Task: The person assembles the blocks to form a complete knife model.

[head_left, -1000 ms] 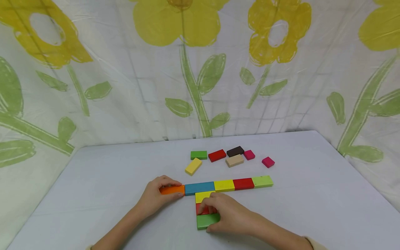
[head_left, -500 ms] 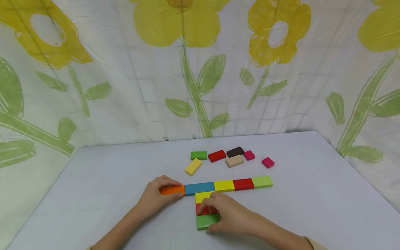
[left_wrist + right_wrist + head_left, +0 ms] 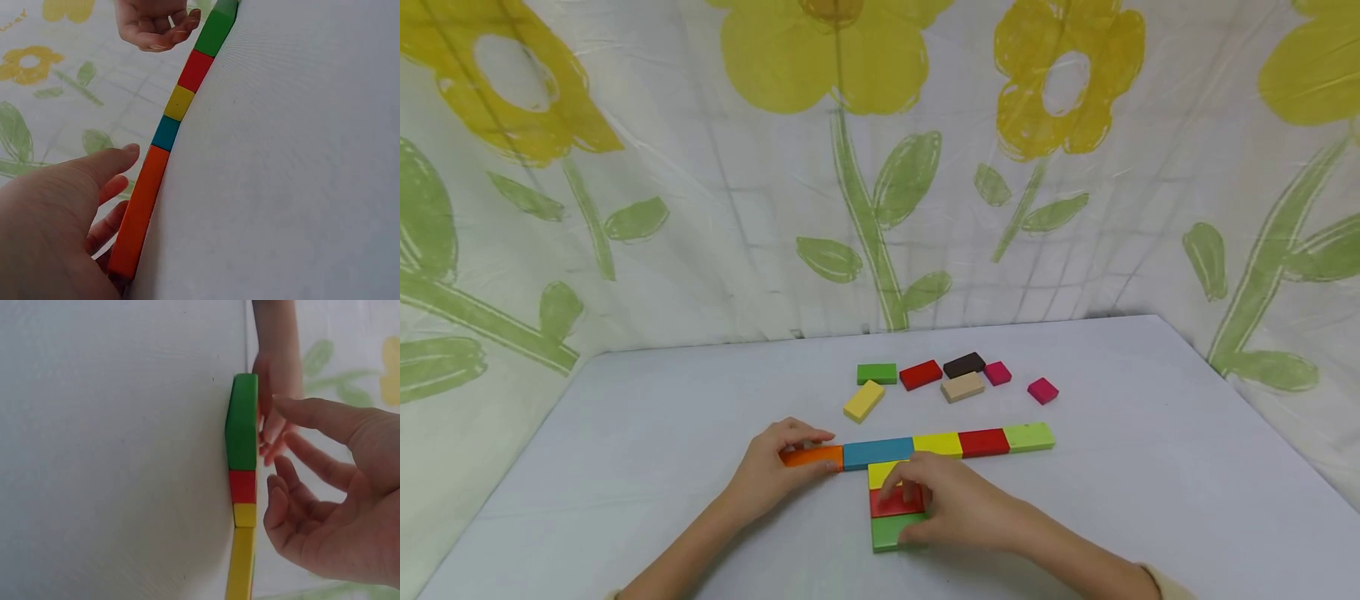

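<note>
Rectangular coloured blocks lie flat in a T-like layout on the table. Its row runs through an orange block (image 3: pixel 812 456), a blue block (image 3: pixel 878 452), a yellow, a red block (image 3: pixel 984 442) and a light green block (image 3: pixel 1030 436). Below the blue one a column holds a yellow, a red block (image 3: pixel 895 502) and a green block (image 3: pixel 891 533). My left hand (image 3: pixel 775 462) spans the orange block loosely; in the left wrist view its thumb (image 3: pixel 115 164) is clear of the block. My right hand (image 3: pixel 350 481) hovers just above the column, fingers loosely bent and apart from the blocks.
Behind the row lie loose blocks: green (image 3: pixel 877 373), yellow (image 3: pixel 864 402), red (image 3: pixel 921 375), dark brown (image 3: pixel 964 365), beige (image 3: pixel 962 387) and two small pink ones (image 3: pixel 1042 391). A flower-printed curtain (image 3: pixel 760 208) hangs along the table's far edge.
My right hand has let go of the column and risen slightly off it. My left fingers have loosened and lifted a little from the orange block. The blocks stay in place.
</note>
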Available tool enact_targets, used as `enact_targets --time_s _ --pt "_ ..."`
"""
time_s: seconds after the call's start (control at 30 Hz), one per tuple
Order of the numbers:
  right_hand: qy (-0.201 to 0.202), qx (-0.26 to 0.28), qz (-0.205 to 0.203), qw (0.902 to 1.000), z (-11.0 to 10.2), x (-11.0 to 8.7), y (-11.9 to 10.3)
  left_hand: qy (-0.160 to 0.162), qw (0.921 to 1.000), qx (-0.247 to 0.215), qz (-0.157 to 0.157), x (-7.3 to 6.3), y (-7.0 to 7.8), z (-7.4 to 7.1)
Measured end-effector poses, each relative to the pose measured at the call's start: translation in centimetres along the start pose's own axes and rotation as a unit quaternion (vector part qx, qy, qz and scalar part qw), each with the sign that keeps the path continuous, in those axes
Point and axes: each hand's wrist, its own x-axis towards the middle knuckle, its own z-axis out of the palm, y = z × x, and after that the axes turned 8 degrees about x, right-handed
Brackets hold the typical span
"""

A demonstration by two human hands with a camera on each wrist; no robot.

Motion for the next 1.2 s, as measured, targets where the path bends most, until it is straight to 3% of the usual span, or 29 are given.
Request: enact_targets --time_s 0.33,0.77,1.03,1.2 --pt "0.027 0.002 -0.011 0.9996 -1.6 -0.1 0.1 0.017 0.9979 0.02 0.06 -0.5 1.0 0.0" --pt "0.106 -0.019 -0.042 0.9932 -4.6 -0.4 0.2 -0.046 0.9839 0.019 0.172 -1.7 2.4 2.1" --pt "0.149 -0.03 -0.07 0.9859 -6.1 -0.4 1.0 -0.093 0.9817 0.034 0.163 -1.8 2.5 2.7" --pt "0.166 -0.027 -0.063 0.9837 -6.9 -0.1 1.4 -0.11 0.9783 0.041 0.171 -1.7 2.6 2.9"
